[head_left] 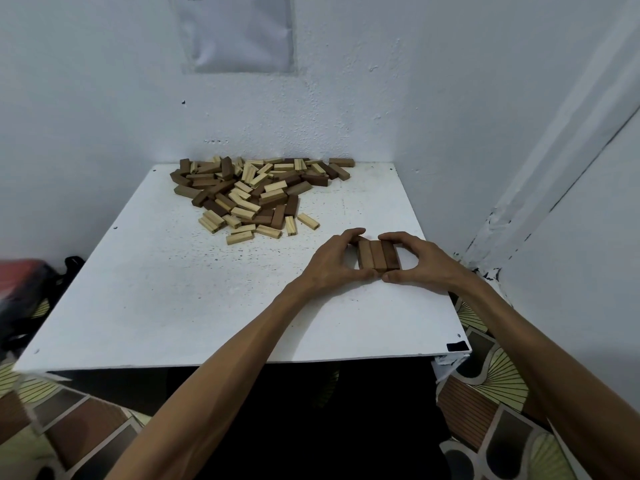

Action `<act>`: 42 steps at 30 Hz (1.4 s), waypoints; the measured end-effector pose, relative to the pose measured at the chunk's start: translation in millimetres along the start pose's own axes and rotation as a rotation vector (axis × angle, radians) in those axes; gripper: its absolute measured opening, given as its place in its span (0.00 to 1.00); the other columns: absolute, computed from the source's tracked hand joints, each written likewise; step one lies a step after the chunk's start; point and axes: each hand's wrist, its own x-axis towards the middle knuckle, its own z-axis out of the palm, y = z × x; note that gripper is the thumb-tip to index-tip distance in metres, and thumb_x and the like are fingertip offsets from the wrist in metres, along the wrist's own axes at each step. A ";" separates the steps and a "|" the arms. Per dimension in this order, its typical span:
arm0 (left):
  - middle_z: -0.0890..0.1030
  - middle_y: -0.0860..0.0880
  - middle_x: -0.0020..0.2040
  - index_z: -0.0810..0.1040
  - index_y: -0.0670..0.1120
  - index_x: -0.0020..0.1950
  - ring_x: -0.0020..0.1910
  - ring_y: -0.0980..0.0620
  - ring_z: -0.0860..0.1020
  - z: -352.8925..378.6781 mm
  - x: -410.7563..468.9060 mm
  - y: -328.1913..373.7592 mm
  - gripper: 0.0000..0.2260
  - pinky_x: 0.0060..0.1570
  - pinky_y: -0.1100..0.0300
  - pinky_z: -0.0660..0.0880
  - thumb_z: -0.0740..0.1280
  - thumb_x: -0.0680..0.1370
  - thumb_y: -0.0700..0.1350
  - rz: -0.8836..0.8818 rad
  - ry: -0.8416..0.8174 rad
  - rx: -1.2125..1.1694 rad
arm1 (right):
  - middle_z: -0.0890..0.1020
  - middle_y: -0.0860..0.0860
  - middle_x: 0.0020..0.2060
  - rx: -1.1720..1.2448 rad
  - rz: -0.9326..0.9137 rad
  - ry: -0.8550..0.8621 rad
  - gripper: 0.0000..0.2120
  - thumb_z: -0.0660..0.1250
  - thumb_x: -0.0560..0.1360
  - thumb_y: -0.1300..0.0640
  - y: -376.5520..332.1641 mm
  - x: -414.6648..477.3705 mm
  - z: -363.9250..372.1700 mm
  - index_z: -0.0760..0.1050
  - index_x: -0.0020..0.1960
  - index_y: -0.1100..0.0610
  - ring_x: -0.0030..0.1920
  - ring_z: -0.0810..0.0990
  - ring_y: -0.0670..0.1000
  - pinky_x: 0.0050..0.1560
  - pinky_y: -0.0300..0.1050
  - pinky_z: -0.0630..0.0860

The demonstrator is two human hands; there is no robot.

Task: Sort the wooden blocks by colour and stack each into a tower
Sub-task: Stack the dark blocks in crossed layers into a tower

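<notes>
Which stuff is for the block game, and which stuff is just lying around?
For the job: row of brown blocks, held between the left hand and right hand; mixed pile of blocks.
Just lying about: red and black thing; sheet on the wall; patterned covering.

No legible writing is showing anywhere. The wall sheet [242,32] at twelve o'clock is bearing only an unreadable smudge.

The white table [166,299] is softly, evenly lit; only faint shadows are cast, and lines near the edges are bent and blurred
</notes>
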 end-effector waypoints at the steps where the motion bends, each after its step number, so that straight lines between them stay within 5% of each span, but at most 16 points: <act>1: 0.76 0.54 0.70 0.65 0.51 0.79 0.67 0.54 0.74 -0.7 -0.3 0.4 0.43 0.67 0.54 0.72 0.81 0.69 0.57 0.002 -0.016 -0.003 | 0.75 0.38 0.68 0.010 -0.008 -0.015 0.40 0.82 0.69 0.47 -0.6 -0.6 -0.9 0.67 0.75 0.37 0.71 0.70 0.36 0.71 0.40 0.68; 4: 0.74 0.55 0.74 0.62 0.50 0.81 0.70 0.55 0.72 -8.7 -0.9 -1.6 0.46 0.69 0.57 0.70 0.81 0.69 0.57 0.011 -0.076 -0.031 | 0.73 0.38 0.72 0.083 -0.031 -0.023 0.42 0.79 0.71 0.46 -4.1 -2.3 -4.7 0.62 0.79 0.41 0.74 0.68 0.37 0.74 0.39 0.64; 9: 0.76 0.52 0.73 0.71 0.52 0.76 0.70 0.54 0.74 -38.4 -7.8 -10.8 0.28 0.69 0.54 0.71 0.71 0.79 0.60 0.020 -0.011 0.033 | 0.77 0.36 0.69 -0.012 -0.099 0.153 0.25 0.68 0.78 0.38 -25.9 8.2 5.0 0.73 0.73 0.44 0.70 0.73 0.38 0.73 0.48 0.71; 15: 0.80 0.48 0.68 0.80 0.46 0.67 0.66 0.50 0.77 -87.1 -14.5 -24.4 0.16 0.65 0.52 0.74 0.71 0.80 0.47 0.035 0.086 0.260 | 0.81 0.42 0.65 -0.162 -0.120 0.203 0.17 0.70 0.80 0.47 -67.7 41.2 33.0 0.78 0.68 0.48 0.66 0.77 0.43 0.70 0.48 0.73; 19: 0.82 0.45 0.63 0.81 0.44 0.64 0.58 0.47 0.80 -117.3 -24.8 -35.7 0.14 0.55 0.51 0.77 0.71 0.80 0.46 -0.028 0.136 0.347 | 0.79 0.47 0.69 -0.282 -0.141 0.174 0.19 0.69 0.80 0.49 -92.0 58.0 53.8 0.77 0.70 0.51 0.69 0.75 0.50 0.67 0.43 0.70; 26: 0.82 0.43 0.64 0.81 0.43 0.66 0.63 0.44 0.79 -157.8 -38.0 -52.6 0.17 0.61 0.48 0.77 0.69 0.78 0.42 -0.120 0.182 0.412 | 0.79 0.53 0.68 -0.426 -0.161 0.112 0.22 0.68 0.80 0.50 -132.4 96.5 93.6 0.75 0.72 0.55 0.67 0.77 0.57 0.63 0.52 0.75; 31: 0.82 0.41 0.63 0.81 0.41 0.65 0.61 0.41 0.79 -165.5 -32.0 -60.1 0.16 0.57 0.45 0.78 0.68 0.78 0.44 -0.130 0.161 0.524 | 0.84 0.53 0.54 -0.429 -0.158 0.162 0.11 0.65 0.78 0.52 -151.8 121.8 113.9 0.82 0.58 0.51 0.54 0.81 0.58 0.47 0.51 0.78; 34: 0.81 0.41 0.62 0.81 0.42 0.63 0.61 0.39 0.78 -169.4 -26.0 -65.3 0.15 0.57 0.44 0.77 0.67 0.78 0.44 -0.116 0.132 0.600 | 0.84 0.52 0.52 -0.460 -0.122 0.187 0.13 0.60 0.78 0.49 -153.6 138.1 120.4 0.81 0.53 0.52 0.51 0.82 0.58 0.46 0.53 0.80; 42: 0.72 0.48 0.74 0.77 0.47 0.71 0.74 0.43 0.66 -164.7 -28.0 -86.8 0.18 0.67 0.46 0.67 0.62 0.81 0.47 0.013 0.087 0.959 | 0.82 0.55 0.55 -0.549 -0.102 0.181 0.15 0.57 0.83 0.49 -144.1 160.5 131.8 0.80 0.54 0.56 0.54 0.80 0.59 0.43 0.47 0.69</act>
